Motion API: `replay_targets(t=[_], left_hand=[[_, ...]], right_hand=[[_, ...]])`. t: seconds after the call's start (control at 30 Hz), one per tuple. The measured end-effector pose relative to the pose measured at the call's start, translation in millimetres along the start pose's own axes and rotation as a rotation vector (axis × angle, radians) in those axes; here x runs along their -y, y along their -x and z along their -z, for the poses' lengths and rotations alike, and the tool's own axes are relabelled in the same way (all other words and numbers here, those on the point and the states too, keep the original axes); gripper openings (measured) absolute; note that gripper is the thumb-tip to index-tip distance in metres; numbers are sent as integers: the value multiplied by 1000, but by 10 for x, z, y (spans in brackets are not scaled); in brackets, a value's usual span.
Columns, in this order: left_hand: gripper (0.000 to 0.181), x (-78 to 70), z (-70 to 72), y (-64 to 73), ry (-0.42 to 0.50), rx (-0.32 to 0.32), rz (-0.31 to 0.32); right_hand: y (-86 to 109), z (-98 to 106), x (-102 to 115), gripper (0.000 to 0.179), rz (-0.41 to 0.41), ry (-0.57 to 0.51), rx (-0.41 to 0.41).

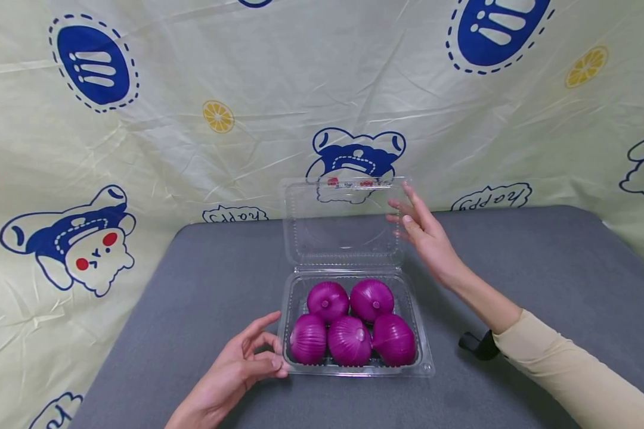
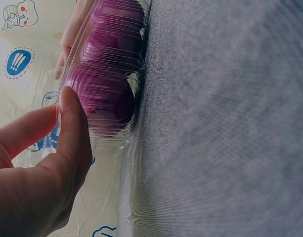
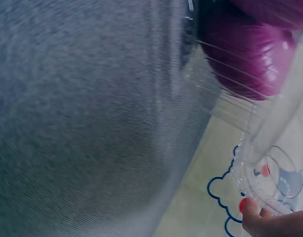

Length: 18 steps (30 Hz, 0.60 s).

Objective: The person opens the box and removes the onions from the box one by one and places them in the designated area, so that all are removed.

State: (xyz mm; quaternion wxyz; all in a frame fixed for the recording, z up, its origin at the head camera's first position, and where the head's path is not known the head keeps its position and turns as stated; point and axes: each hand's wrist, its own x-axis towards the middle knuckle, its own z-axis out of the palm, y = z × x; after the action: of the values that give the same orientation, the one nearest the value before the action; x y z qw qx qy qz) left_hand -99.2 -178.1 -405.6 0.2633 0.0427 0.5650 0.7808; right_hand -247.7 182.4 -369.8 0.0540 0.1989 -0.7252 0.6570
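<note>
A clear plastic clamshell box [image 1: 354, 370] sits on the grey table with its transparent lid [image 1: 343, 229] raised at the back. Inside it lie several peeled purple onions [image 1: 350, 341], two behind and the others in front. My left hand [image 1: 241, 363] pinches the rim near the front left corner; in the left wrist view its thumb and finger meet at the box edge beside an onion [image 2: 99, 98]. At the lid's right edge is my right hand [image 1: 426, 238], fingers spread and fairly straight, some seen through the plastic. The right wrist view shows its fingertips at the lid's corner.
Grey cloth covers the table [image 1: 220, 280], and its far edge runs just behind the box. A pale printed sheet [image 1: 279, 65] hangs behind and at the sides. A black strap or device [image 1: 479, 345] is on the right wrist by the beige sleeve [image 1: 569, 369].
</note>
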Motion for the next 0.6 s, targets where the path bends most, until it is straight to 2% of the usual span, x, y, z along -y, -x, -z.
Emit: replay_targets(t=[0.13,0.3,0.43,0.6], left_hand=[[80,-2,5,-3,0,-1,4],[80,-3,12,-2,-4,1,3],[80,7,11,-5,-5,13,-6],[81,9,8,-5,-1,14,-5]], right_hand=[[-24,14,-57,59,-93,-42,-14],[-70,54,-98,55,-181,-167,-54],[-80,76,-164,55,-232,-197,-48],[-136,122,-222,58,-346,-280,-61]])
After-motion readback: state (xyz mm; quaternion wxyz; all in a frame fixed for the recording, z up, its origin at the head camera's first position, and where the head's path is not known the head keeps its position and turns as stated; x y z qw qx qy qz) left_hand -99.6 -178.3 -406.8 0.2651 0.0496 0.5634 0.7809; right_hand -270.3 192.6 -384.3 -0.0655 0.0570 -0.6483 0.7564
